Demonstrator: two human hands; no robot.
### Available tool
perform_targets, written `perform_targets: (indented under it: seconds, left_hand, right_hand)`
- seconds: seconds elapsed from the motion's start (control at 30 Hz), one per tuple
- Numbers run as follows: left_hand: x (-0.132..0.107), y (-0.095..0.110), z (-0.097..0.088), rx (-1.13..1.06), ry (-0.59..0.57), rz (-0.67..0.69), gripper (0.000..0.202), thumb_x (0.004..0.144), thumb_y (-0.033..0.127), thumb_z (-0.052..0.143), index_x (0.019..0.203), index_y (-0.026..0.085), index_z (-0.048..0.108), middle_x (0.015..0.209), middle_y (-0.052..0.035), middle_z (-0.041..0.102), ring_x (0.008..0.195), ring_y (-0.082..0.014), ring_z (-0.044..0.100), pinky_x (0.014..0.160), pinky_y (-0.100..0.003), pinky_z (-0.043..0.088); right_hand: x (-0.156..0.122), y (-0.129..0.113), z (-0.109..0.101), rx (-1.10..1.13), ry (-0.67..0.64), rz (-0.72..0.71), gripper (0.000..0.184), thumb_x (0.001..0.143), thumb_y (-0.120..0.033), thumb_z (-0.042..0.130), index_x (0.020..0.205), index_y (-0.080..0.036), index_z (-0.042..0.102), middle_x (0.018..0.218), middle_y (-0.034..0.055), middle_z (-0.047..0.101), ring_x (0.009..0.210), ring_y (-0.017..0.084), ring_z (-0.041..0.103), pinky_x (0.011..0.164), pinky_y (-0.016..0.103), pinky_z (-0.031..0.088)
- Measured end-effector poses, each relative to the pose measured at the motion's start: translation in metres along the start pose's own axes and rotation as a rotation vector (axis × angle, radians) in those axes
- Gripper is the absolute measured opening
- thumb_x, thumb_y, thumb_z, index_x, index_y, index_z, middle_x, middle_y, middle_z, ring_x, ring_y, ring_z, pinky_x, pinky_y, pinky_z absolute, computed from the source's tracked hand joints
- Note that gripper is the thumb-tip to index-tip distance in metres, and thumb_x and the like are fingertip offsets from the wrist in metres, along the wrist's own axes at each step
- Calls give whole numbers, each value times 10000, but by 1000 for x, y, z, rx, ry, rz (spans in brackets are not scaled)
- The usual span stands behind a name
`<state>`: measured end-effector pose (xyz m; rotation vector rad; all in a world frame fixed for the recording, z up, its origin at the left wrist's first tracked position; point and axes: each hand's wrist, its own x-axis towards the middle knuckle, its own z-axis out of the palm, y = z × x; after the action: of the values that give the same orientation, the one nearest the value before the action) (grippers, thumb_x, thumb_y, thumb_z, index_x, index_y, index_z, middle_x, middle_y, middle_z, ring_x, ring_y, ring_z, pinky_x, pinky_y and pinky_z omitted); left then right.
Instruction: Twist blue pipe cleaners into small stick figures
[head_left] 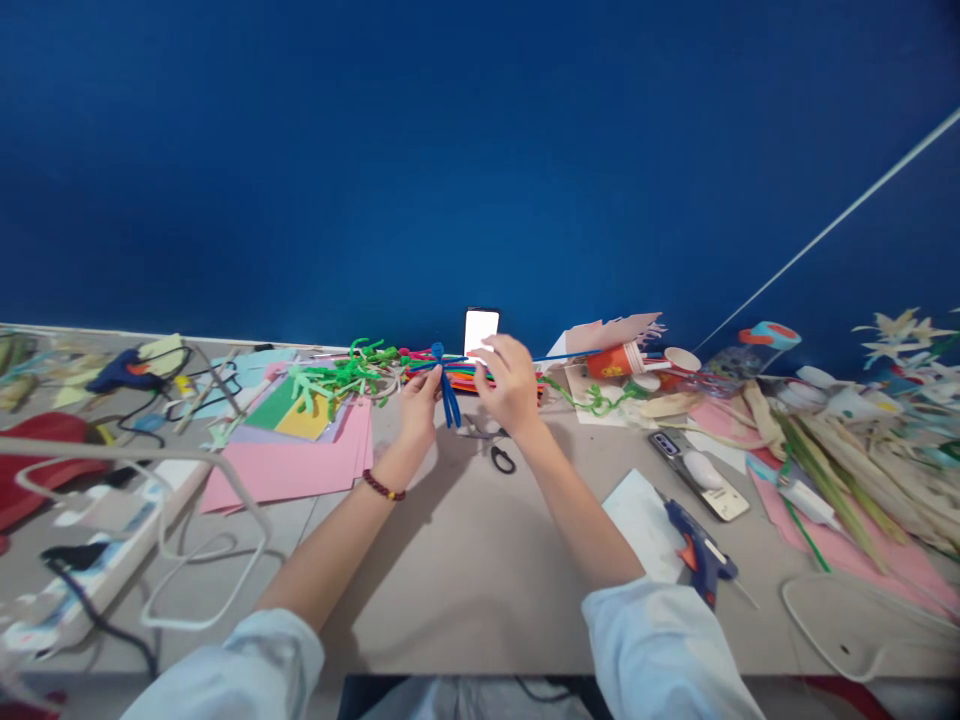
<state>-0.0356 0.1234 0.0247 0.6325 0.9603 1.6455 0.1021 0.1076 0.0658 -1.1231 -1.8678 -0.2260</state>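
My left hand (pixel 420 404) pinches a small blue pipe-cleaner figure (pixel 450 400), with a round knot on top and strands hanging down. A long blue pipe cleaner (pixel 566 356) runs sideways from near the figure, past my right hand (pixel 510 384), toward the paper cups. My right hand's fingers are curled around its line; their exact contact is partly hidden. Behind and below both hands lies a bundle of multicoloured pipe cleaners (pixel 463 382). Black-handled scissors (pixel 502 460) rest on the table just below my right hand.
A lit phone (pixel 481 328) leans against the blue wall. Green pipe-cleaner pieces (pixel 330 380) and pink paper sheets (pixel 289 470) lie left, beside a power strip (pixel 112 560). On the right are paper cups (pixel 619 361), another phone (pixel 697 475), a glue gun (pixel 701 555) and dried husks (pixel 847 480).
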Motion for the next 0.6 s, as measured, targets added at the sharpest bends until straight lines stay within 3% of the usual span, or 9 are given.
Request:
perform_targets:
  seconds: [0.07,0.23,0.4,0.6]
  left_hand:
    - [-3,1,2,-24,-12,8,224,587,314,776,673,173,626,642,19,633,584,-98,575,596,-225,428]
    - [-9,5,5,-46,-38,-11,245,580,299,786,706,169,621,676,17,638,615,-97,589,629,-224,454]
    - [-10,7,4,6,-70,-40,246,597,316,783,685,159,615,617,25,608,545,-78,550,553,-203,434]
    - [-9,4,5,-54,-114,-88,244,600,277,783,744,162,623,673,16,633,554,-72,556,548,-198,434]
  right_hand:
    - [-1,-3,7,72,-110,-37,248,897,-237,427,982,-191,655,1032,81,671,1024,203,585,958,361,425]
    - [-4,-3,17,190,-167,142,198,867,-287,519,917,-192,686,959,68,709,912,214,630,842,340,474]
    - [-4,-3,18,414,-104,308,178,829,-294,552,806,-207,705,858,32,724,804,181,655,750,280,488]
    - [-4,-4,20,470,-75,510,210,763,-369,602,710,-196,708,747,22,724,699,192,653,663,278,482]
